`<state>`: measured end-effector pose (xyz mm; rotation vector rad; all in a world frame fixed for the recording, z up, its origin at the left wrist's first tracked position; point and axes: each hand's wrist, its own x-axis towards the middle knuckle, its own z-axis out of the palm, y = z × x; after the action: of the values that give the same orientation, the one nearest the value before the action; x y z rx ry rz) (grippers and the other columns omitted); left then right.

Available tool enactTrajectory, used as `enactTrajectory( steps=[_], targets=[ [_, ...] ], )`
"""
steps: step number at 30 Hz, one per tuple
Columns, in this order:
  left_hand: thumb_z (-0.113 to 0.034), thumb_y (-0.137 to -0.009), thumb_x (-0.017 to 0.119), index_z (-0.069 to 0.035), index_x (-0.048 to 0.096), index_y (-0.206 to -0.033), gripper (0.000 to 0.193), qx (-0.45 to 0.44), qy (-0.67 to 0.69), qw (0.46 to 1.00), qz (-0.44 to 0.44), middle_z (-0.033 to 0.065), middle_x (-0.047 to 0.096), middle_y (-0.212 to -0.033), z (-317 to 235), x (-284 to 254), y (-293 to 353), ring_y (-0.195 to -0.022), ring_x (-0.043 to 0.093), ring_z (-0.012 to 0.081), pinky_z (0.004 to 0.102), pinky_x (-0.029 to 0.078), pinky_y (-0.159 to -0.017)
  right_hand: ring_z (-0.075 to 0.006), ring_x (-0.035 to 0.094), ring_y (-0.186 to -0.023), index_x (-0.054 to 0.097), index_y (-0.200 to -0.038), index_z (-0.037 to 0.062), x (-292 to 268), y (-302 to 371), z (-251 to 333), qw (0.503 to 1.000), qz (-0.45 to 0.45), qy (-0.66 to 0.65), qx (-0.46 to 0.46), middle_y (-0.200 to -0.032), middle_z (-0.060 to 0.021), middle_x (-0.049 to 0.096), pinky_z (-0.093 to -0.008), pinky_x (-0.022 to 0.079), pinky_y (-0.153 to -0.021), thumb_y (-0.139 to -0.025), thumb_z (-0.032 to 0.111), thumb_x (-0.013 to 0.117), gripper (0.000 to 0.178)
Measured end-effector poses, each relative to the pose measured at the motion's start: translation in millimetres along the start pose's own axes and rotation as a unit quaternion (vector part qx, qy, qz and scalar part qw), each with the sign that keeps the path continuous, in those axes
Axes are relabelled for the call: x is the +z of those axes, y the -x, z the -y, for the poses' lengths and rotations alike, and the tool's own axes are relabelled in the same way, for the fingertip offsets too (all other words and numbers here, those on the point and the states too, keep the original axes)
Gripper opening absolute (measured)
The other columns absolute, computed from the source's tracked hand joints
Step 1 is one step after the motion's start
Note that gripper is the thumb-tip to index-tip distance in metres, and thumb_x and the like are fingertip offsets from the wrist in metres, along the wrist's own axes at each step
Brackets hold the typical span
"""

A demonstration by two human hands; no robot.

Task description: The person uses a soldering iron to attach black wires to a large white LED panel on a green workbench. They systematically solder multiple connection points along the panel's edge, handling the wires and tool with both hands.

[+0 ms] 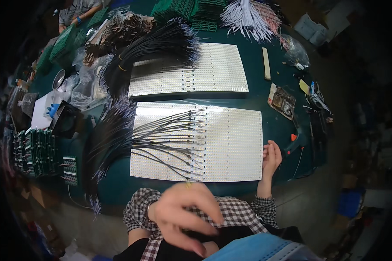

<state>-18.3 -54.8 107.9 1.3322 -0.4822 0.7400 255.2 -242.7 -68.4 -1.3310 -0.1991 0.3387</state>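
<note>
My left hand (185,213) is raised in front of my body, below the near edge of a white LED panel (235,143). Its fingers are bent but apart, slightly blurred, and nothing shows between them. At the panel's right edge is my right hand (272,160), fingers loosely curled and apart; whether they touch the edge is unclear. Black wires (161,138) fan across the left half of this panel, their bare tips in a column near its middle. They run from a thick dark wire bundle (111,135) on the left.
Behind lies a second LED panel (224,69), partly under a tied black wire bundle (157,45). Green circuit boards (37,150) stand at left. White wires (244,19) lie at the back. At right are a wooden strip (266,64) and an orange-tipped tool (294,138). Another person (80,12) sits far left.
</note>
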Motion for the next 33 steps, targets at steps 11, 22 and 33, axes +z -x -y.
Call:
enactTrajectory(
  steps=[11, 22, 33],
  targets=[
    [0.008, -0.076, 0.045, 0.001, 0.061, -0.047, 0.034, -0.187, -0.190, 0.929, -0.256, 0.0143, 0.070, -0.084, 13, -1, 29, -0.074, 0.060, 0.0176, 0.0292, 0.045, -0.059, -0.0023, 0.039, -0.043, 0.059, -0.121, -0.0041, 9, 4, 14, 0.999, 0.003, -0.039, 0.005, -0.055, 0.0020, 0.049, -0.0185, 0.028, -0.038, -0.103, 0.023, 0.051, 0.034],
    [0.008, -0.082, 0.044, 0.002, 0.055, -0.050, 0.034, -0.205, -0.233, 0.914, -0.261, 0.0097, 0.066, -0.074, 39, -7, 70, -0.048, 0.053, 0.0108, 0.0244, 0.039, -0.039, -0.0072, 0.036, -0.034, 0.063, -0.107, -0.0061, 15, 4, 54, 0.999, 0.015, -0.010, -0.038, -0.046, -0.0019, 0.047, -0.0221, 0.029, -0.034, -0.097, 0.009, 0.047, 0.024],
    [0.004, -0.092, 0.043, 0.004, 0.064, -0.056, 0.041, -0.241, -0.182, 0.903, -0.306, 0.0177, 0.069, -0.102, 50, -19, 72, -0.087, 0.066, 0.0182, 0.0279, 0.055, -0.076, -0.0105, 0.043, -0.043, 0.059, -0.089, -0.0010, 17, 9, 56, 0.993, 0.092, -0.075, -0.017, -0.044, 0.0001, 0.036, -0.0230, 0.037, -0.044, -0.095, 0.002, 0.039, 0.021]
  ],
)
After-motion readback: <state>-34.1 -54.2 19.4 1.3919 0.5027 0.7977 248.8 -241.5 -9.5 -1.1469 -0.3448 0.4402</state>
